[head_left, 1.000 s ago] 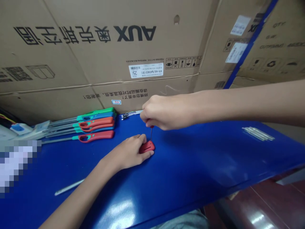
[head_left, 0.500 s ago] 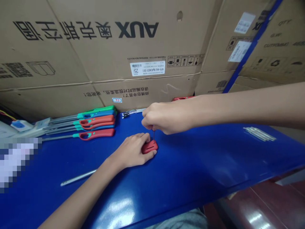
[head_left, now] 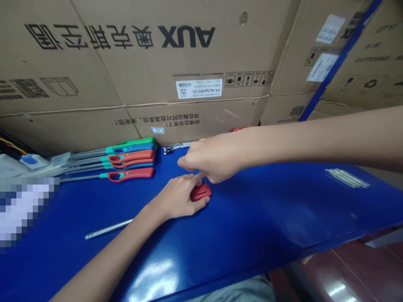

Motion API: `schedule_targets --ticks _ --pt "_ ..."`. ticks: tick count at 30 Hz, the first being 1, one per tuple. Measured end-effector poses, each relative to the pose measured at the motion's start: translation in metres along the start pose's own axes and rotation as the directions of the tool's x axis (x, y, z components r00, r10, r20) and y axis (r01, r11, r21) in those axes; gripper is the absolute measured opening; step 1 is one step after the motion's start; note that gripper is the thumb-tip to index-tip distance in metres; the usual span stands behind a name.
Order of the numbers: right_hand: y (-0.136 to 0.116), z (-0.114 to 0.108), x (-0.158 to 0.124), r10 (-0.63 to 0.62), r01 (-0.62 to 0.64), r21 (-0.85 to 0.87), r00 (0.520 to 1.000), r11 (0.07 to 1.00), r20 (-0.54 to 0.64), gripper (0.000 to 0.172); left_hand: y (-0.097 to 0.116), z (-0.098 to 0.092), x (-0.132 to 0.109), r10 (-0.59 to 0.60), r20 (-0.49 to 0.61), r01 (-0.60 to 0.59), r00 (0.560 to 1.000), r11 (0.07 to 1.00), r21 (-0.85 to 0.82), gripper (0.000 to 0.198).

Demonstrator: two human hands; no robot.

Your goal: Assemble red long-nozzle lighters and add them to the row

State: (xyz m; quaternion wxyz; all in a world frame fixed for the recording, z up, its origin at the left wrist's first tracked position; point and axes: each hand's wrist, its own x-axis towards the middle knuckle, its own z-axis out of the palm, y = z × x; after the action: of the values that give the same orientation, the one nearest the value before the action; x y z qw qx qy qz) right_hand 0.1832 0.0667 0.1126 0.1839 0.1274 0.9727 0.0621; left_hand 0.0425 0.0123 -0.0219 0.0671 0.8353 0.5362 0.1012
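Basically, left hand (head_left: 182, 195) pinched the red piece (head_left: 200, 193), probably for steadiness, while right hand (head_left: 213, 158) gripped an upright driver (head_left: 205, 182).

Dim-ish o'all, w/ white glare on blue table (head_left: 267, 218), far-R carton print (head_left: 373, 58) prob. soft.

Bare right hand (head_left: 217, 159), turned since the earlier views, sits nearer the flat, rounded red slotted piece (head_left: 203, 197), hiding more of the thin metal shaft (head_left: 205, 182).
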Motion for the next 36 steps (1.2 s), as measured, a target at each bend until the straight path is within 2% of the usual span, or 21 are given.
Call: schedule_targets --ticks 3,7,9,12,15,18,24,28,32,34,36 --pt "-0.003 -0.001 0.004 0.005 -0.004 -0.06 1.0 0.998 0.014 0.018 0.001 -0.001 0.0 0.001 0.0 -0.001 1.0 1.0 0.002 0.029" --pt "-0.001 -0.002 0.002 0.007 -0.01 0.048 0.997 0.999 0.073 0.023 0.002 -0.001 0.001 -0.003 0.003 0.003 1.0 1.0 0.006 0.029" --pt "0.0 -0.001 0.0 -0.029 0.025 0.097 0.999 0.995 0.044 0.027 0.002 -0.001 0.001 -0.006 0.007 0.006 1.0 1.0 0.008 0.029" --pt "0.002 0.001 0.0 -0.025 0.027 0.039 0.999 0.999 -0.038 0.017 0.002 -0.001 0.001 -0.012 0.012 0.012 1.0 1.0 0.012 0.03" --pt "0.002 0.003 -0.001 0.001 -0.001 0.02 1.0 1.0 -0.001 0.022 0.002 -0.001 0.001 -0.011 0.019 0.011 1.0 1.0 0.015 0.031" --pt "0.002 0.003 -0.002 -0.038 0.035 0.075 0.999 0.997 0.03 0.032 0.002 -0.002 0.001 -0.011 0.021 0.011 1.0 1.0 0.017 0.031" --pt "-0.005 0.006 -0.001 -0.06 0.053 -0.087 0.996 0.995 -0.072 0.019 0.002 -0.001 0.0 0.01 -0.002 -0.01 1.0 1.0 0.001 0.034" --pt "-0.007 0.009 0.001 -0.036 0.034 -0.074 0.999 0.997 -0.036 0.016 0.001 0.0 0.0 0.019 -0.009 -0.019 1.0 1.0 0.0 0.035" --pt "-0.005 0.005 -0.001 0.05 -0.05 0.006 0.998 0.999 0.032 0.023 0.001 0.0 0.0 0.013 -0.004 -0.013 1.0 1.0 0.009 0.03" --pt "-0.004 0.002 -0.003 0.036 -0.039 0.031 0.996 0.999 0.086 0.024 0.001 -0.001 0.0 0.016 0.002 -0.016 1.0 1.0 0.01 0.027" --pt "-0.003 0.0 -0.003 -0.016 0.016 -0.007 0.996 1.0 0.092 0.018 0.001 -0.001 0.0 0.018 0.003 -0.018 1.0 1.0 0.009 0.027"
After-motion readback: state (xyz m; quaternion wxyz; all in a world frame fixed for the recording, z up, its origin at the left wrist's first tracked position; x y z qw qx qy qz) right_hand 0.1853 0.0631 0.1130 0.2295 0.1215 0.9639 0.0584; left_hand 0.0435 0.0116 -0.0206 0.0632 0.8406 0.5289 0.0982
